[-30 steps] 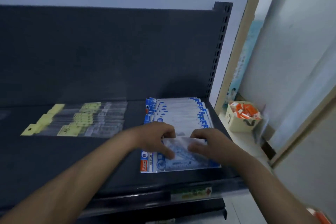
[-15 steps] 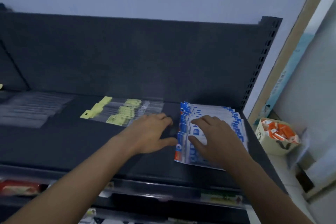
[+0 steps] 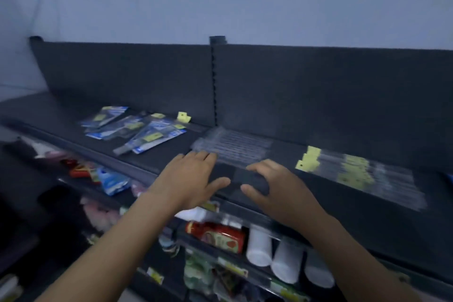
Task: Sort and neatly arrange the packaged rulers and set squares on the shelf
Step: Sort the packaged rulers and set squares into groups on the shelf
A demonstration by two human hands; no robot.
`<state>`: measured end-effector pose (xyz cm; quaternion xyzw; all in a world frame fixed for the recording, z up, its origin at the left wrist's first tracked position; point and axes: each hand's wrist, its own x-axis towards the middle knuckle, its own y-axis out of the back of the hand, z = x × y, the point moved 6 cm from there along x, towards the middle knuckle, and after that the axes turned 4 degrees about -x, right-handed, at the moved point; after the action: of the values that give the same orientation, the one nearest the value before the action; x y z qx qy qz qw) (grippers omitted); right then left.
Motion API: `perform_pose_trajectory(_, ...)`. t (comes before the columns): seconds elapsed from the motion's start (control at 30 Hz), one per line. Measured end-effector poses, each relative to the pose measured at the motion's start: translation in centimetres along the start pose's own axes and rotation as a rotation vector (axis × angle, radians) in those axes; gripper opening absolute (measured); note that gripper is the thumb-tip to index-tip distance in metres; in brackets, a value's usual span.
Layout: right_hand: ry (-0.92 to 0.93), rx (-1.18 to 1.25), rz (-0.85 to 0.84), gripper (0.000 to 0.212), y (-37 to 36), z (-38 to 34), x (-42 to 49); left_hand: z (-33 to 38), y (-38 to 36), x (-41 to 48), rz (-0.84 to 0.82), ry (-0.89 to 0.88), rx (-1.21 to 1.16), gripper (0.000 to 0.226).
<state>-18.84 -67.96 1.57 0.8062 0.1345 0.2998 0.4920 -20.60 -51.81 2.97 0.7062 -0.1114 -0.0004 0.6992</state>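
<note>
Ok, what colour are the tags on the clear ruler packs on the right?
The tags are yellow; head view.

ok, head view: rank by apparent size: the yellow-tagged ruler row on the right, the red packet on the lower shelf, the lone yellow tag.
1. yellow-tagged ruler row
2. red packet
3. lone yellow tag
The packet sits nearer the camera, so its true size against the row is unsure.
</note>
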Motion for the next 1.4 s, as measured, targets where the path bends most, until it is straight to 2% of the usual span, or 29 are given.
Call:
perform_pose_trajectory(0.1, 0.031, 0.015, -0.023, 0.042, -3.6, -4.9, 3.8, -7.6, -0.3, -2.3, -0.044, 0.114, 0.003, 0.073)
perform_pose_trajectory(0.27, 0.073, 0.012, -0.043, 0.048, -7.9, -10.1, 10.2, -17.3, -1.0, -3.8, -0.071, 0.218, 0.014, 0.064)
perform_pose_trajectory(0.57, 0.023, 0.024, -0.101, 0.046, -15.5, -12.3, 23.4, -29.9, -3.2, 2.7, -0.100, 0.221, 0.047, 0.036)
perform_pose_trajectory(0.63, 0.022, 0.008, -0.132, 0.044, -17.1, -12.4, 26.4, -32.4, -3.5, 5.4, -0.107, 0.204, 0.088, 0.035)
perform_pose_trajectory(0.73, 0.024, -0.017, -0.161, 0.041, -18.9, -13.0, 30.9, -35.8, -4.3, 9.5, -0.135, 0.175, 0.160, 0.046)
perform_pose_trajectory(0.83, 0.011, -0.038, -0.150, 0.040, -20.3, -13.5, 34.8, -39.6, -5.6, 13.0, -0.172, 0.156, 0.163, 0.054)
perform_pose_trajectory(0.97, -0.032, -0.082, -0.238, 0.040, -23.6, -14.2, 37.7, -44.2, -7.1, 16.2, -0.192, 0.092, 0.154, 0.059)
perform_pose_trajectory(1.13, -0.098, -0.193, -0.289, 0.040, -27.0, -15.6, 41.4, -49.9, -8.6, 20.4, -0.212, 0.014, -0.041, 0.045)
perform_pose_trajectory(1.3, -0.235, -0.225, -0.260, 0.037, -30.0, -18.1, 44.8, -53.2, -11.2, 24.0, -0.327, -0.139, -0.239, 0.071)
perform_pose_trajectory(1.4, -0.376, -0.264, -0.256, 0.039, -31.9, -19.8, 46.3, -54.5, -12.5, 25.5, -0.389, -0.211, -0.331, 0.075)
